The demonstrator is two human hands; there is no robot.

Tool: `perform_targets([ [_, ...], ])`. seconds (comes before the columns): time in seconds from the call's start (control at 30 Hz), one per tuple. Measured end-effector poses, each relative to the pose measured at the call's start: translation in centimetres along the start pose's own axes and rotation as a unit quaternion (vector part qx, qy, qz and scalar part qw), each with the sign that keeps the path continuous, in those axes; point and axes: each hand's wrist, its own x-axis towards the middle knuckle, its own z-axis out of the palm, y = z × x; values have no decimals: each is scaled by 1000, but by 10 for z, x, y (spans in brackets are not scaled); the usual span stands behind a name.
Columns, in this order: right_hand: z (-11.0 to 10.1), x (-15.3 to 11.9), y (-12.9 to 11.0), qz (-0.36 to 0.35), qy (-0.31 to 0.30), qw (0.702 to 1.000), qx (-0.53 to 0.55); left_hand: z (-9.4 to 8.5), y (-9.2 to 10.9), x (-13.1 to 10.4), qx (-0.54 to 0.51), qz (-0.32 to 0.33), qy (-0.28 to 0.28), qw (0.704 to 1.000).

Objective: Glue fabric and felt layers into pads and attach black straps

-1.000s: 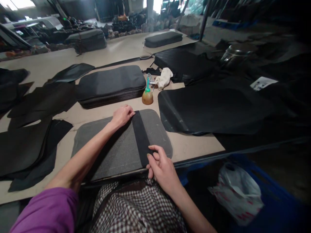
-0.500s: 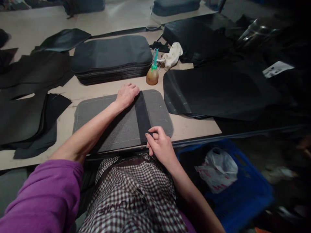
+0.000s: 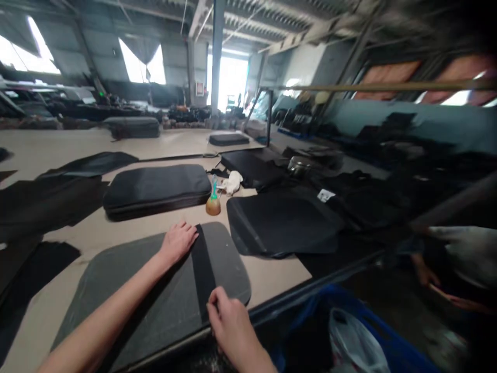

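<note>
A grey rounded panel [image 3: 229,259] lies at the table's front edge, with a black strip [image 3: 202,267] running across it. My left hand [image 3: 179,241] rests flat on the panel, its fingertips at the far end of the strip. At the strip's near end, my right hand [image 3: 229,316] has its thumb and forefinger pinched together on the strip's edge. Beyond the panel stands a small amber bottle [image 3: 213,206] with a green nozzle, beside a crumpled white cloth [image 3: 232,183].
A stack of dark panels [image 3: 155,186] sits behind, and black sheets [image 3: 279,223] lie right. More dark material [image 3: 42,202] covers the left. Below the edge is a blue crate [image 3: 349,305] with a plastic bag [image 3: 355,342]. Another person [image 3: 469,256] is at far right.
The view has tilted up, bringing the hall, its windows and another person into sight. Both hands keep their places at the two ends of the strip.
</note>
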Motion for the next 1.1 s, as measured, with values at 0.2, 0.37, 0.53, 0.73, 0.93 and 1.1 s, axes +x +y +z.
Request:
perform_targets([
  [0.2,4,1,5,-55,42,977,-202,18,-10,-5,-23,2,-11,1000],
  [0.37,2,-5,2,-74,31,964,-255,21,-12,-7,-46,-22,-26,998],
  [0.53,-4,-9,-2,-100,74,977,-175,19,-17,-7,-89,-72,-17,993],
  [0.73,-19,-13,-21,-108,83,991,-11,-25,-2,-33,-218,-55,41,973],
  [0.93,-22,-9,-37,-100,53,985,129,-83,21,-94,-357,-23,-40,933],
  [1.1,-19,-7,-45,-126,31,982,134,-79,-48,-152,-300,-87,2,950],
])
